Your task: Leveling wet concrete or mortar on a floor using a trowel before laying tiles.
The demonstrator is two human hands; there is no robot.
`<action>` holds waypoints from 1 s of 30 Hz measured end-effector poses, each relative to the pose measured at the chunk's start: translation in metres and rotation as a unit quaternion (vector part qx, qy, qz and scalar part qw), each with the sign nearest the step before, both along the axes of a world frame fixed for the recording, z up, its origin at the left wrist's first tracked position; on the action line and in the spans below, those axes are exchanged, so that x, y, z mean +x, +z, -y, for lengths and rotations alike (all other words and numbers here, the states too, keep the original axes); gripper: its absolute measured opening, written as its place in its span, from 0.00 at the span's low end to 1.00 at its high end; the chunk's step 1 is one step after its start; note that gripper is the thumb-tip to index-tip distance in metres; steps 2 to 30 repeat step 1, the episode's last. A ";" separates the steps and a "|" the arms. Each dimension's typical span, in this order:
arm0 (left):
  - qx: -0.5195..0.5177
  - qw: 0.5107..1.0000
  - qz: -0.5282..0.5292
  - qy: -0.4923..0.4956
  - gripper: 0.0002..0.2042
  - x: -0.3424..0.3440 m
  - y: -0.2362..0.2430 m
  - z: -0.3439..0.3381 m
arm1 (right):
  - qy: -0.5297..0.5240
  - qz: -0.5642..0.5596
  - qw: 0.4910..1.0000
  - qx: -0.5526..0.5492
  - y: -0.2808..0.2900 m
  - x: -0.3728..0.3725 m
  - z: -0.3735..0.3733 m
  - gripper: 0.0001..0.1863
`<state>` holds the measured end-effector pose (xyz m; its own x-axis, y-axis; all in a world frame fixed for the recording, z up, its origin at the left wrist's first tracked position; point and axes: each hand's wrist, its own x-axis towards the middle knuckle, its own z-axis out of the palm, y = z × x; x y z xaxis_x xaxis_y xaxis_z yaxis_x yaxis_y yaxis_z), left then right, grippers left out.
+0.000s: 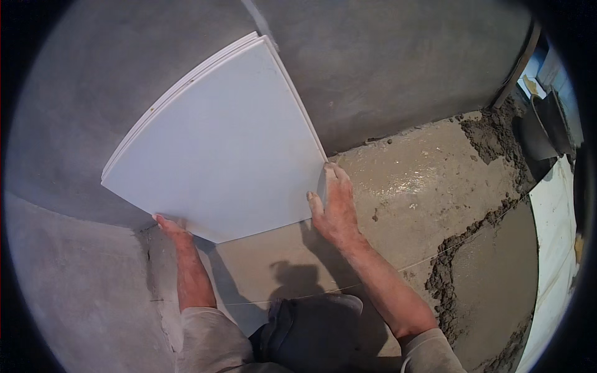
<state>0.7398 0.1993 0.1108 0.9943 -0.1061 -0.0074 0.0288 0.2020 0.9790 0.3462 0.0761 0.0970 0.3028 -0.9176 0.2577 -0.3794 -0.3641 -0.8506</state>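
Note:
A large white tile (217,143) is held up tilted in front of me, close to the grey wall. Doubled edges along its top left and right sides suggest at least one more tile behind it. My left hand (173,229) is closed on the lower left edge, its fingers partly hidden behind. Lower on the right side, my right hand (336,205) grips the edge, thumb toward the front face and fingers along the side.
Wet grey mortar (410,180) covers the floor along the wall (404,62), with rough crumbly mortar (444,280) further right. A thin string (429,258) crosses low over the floor. At the right are a white sheet (550,248) and a dark bucket-like container (538,130).

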 end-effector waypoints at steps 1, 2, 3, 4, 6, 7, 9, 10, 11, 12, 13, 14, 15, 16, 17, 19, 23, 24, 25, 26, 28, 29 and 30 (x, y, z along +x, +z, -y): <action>-0.002 1.000 0.000 -0.004 0.33 0.003 0.002 0.005 | -0.004 0.000 1.000 -0.002 0.000 0.005 -0.001 0.36; -0.002 1.000 0.000 -0.004 0.33 0.003 0.002 0.005 | -0.004 0.000 1.000 -0.002 0.000 0.005 -0.001 0.36; -0.002 1.000 0.000 -0.004 0.33 0.003 0.002 0.005 | -0.004 0.000 1.000 -0.002 0.000 0.005 -0.001 0.36; -0.002 1.000 0.000 -0.004 0.33 0.003 0.002 0.005 | -0.004 0.000 1.000 -0.002 0.000 0.005 -0.001 0.36; -0.002 1.000 0.000 -0.004 0.33 0.003 0.002 0.005 | -0.004 0.000 1.000 -0.002 0.000 0.005 -0.001 0.36; -0.002 1.000 0.000 -0.004 0.33 0.003 0.002 0.005 | -0.004 0.000 1.000 -0.002 0.000 0.005 -0.001 0.36; -0.002 1.000 0.000 -0.004 0.33 0.003 0.002 0.005 | -0.004 0.000 1.000 -0.002 0.000 0.005 -0.001 0.36; -0.002 1.000 0.000 -0.004 0.33 0.003 0.002 0.005 | -0.004 0.000 1.000 -0.002 0.000 0.005 -0.001 0.36; -0.002 1.000 0.000 -0.004 0.33 0.003 0.002 0.005 | -0.004 0.000 1.000 -0.002 0.000 0.005 -0.001 0.36; -0.002 1.000 0.000 -0.004 0.33 0.003 0.002 0.005 | -0.004 0.000 1.000 -0.002 0.000 0.005 -0.001 0.36; -0.002 1.000 0.000 -0.004 0.33 0.003 0.002 0.005 | -0.004 0.000 1.000 -0.002 0.000 0.005 -0.001 0.36; -0.002 1.000 0.000 -0.004 0.33 0.003 0.002 0.005 | -0.004 0.000 1.000 -0.002 0.000 0.005 -0.001 0.36; -0.002 1.000 0.000 -0.004 0.33 0.003 0.002 0.005 | -0.004 0.000 1.000 -0.002 0.000 0.005 -0.001 0.36; -0.002 1.000 0.000 -0.004 0.33 0.003 0.002 0.005 | -0.004 0.000 1.000 -0.002 0.000 0.005 -0.001 0.36; -0.002 1.000 0.000 -0.004 0.33 0.003 0.002 0.005 | -0.004 0.000 1.000 -0.002 0.000 0.005 -0.001 0.36; -0.002 1.000 0.000 -0.004 0.33 0.003 0.002 0.005 | -0.004 0.000 1.000 -0.002 0.000 0.005 -0.001 0.36; -0.002 1.000 0.000 -0.004 0.33 0.003 0.002 0.005 | -0.004 0.000 1.000 -0.002 0.000 0.005 -0.001 0.36; -0.002 1.000 0.000 -0.004 0.33 0.003 0.002 0.005 | -0.004 0.000 1.000 -0.002 0.000 0.005 -0.001 0.36; -0.002 1.000 0.000 -0.004 0.33 0.003 0.002 0.005 | -0.004 0.000 1.000 -0.002 0.000 0.005 -0.001 0.36; -0.002 1.000 0.000 -0.004 0.33 0.003 0.002 0.005 | -0.004 0.000 1.000 -0.002 0.000 0.005 -0.001 0.36; -0.002 1.000 0.000 -0.004 0.33 0.003 0.002 0.005 | -0.004 0.000 1.000 -0.002 0.000 0.005 -0.001 0.36; -0.002 1.000 0.000 -0.004 0.33 0.003 0.002 0.005 | -0.004 0.000 1.000 -0.002 0.000 0.005 -0.001 0.36; -0.002 1.000 0.000 -0.004 0.33 0.003 0.002 0.005 | -0.004 0.000 1.000 -0.002 0.000 0.005 -0.001 0.36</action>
